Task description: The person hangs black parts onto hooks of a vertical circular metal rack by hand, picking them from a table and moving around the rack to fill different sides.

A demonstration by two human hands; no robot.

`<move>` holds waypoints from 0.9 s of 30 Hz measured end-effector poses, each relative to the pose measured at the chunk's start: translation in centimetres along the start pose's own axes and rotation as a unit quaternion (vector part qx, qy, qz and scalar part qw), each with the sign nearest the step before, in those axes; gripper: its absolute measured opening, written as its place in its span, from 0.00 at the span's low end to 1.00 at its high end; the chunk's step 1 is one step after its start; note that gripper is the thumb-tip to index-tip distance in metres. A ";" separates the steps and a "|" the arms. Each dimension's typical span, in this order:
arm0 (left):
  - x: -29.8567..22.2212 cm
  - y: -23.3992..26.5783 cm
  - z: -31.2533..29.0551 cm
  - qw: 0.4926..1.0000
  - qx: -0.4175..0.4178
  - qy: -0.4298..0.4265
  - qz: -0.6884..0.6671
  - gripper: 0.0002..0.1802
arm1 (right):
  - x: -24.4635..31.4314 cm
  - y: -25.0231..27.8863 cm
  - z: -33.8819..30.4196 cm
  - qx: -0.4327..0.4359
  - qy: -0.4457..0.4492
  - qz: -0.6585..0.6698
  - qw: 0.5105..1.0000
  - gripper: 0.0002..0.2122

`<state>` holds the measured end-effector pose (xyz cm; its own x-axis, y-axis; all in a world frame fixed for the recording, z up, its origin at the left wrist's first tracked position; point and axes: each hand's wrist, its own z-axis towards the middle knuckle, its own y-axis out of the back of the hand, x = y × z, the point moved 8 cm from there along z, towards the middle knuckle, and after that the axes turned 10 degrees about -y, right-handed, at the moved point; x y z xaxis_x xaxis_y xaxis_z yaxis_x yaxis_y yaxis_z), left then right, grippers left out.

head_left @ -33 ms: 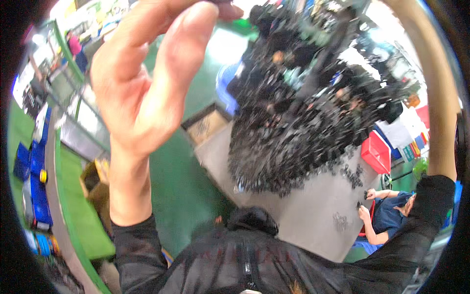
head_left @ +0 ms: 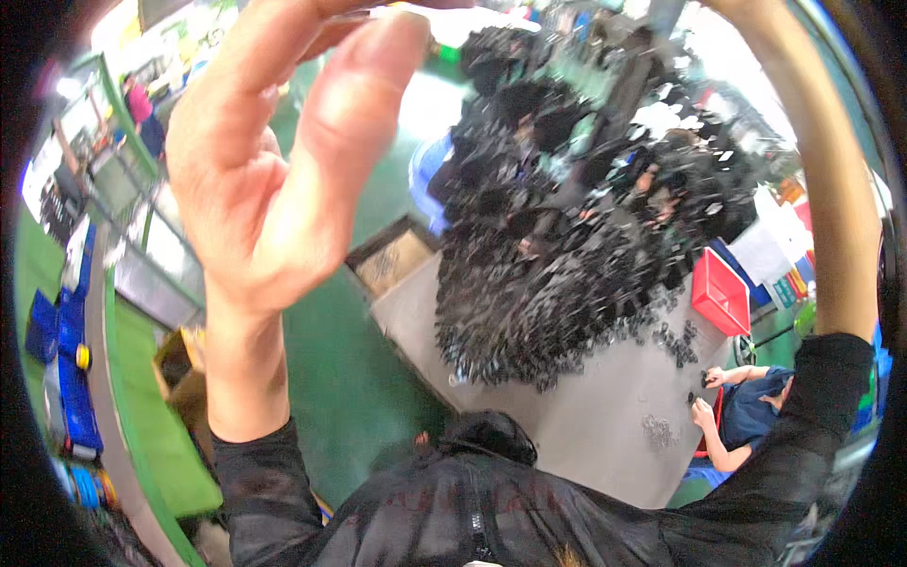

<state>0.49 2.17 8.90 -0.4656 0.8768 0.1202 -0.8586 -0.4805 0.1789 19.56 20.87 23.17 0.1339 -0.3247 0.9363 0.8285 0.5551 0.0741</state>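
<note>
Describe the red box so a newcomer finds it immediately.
Find the grey table with the black heap. At its right side, beyond the co-worker in dark blue, is the box. It is open-topped and red, unlike the white sheets beside it.

Bright light floods in most strongly along the top, where both upper corners burn out to white. Glare bleaches part of the green floor [head_left: 331,364], while the black jacket [head_left: 416,520] sinks into dim, murky tones. The heap of small black parts [head_left: 567,283] smears into streaks, and the left hand [head_left: 236,189] looks soft. Straight edges bow near the dark fisheye rim (purple noise speckles it).
</note>
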 end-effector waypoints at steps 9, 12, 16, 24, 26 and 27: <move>-3.6 -10.2 8.0 0.928 0.313 -0.201 0.024 0.35 | -1.9 -3.4 3.4 0.165 -0.042 0.035 0.985 0.11; -3.5 -13.8 8.5 0.903 0.399 -0.160 -0.007 0.43 | -1.5 -2.6 1.9 0.158 -0.053 0.035 0.985 0.10; -3.7 -14.8 9.4 0.874 0.472 -0.119 0.014 0.41 | -0.9 -3.9 1.8 0.241 -0.036 0.063 0.968 0.08; -4.6 -17.6 9.7 0.865 0.491 -0.108 0.014 0.31 | -0.8 -3.1 0.5 0.227 -0.015 0.049 0.972 0.05; -4.4 -18.3 9.8 0.866 0.489 -0.106 0.024 0.30 | -1.3 -1.3 2.1 0.191 -0.003 -0.029 0.981 0.14; -4.3 -18.5 9.9 0.864 0.493 -0.097 0.024 0.29 | -1.1 -0.4 1.7 0.143 0.007 -0.092 0.985 0.18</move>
<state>20.47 7.06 14.75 -0.3690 0.8811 0.2956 -0.1944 -0.3842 0.9025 18.17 22.37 22.69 0.0055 -0.4494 0.8933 0.6532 0.6780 0.3370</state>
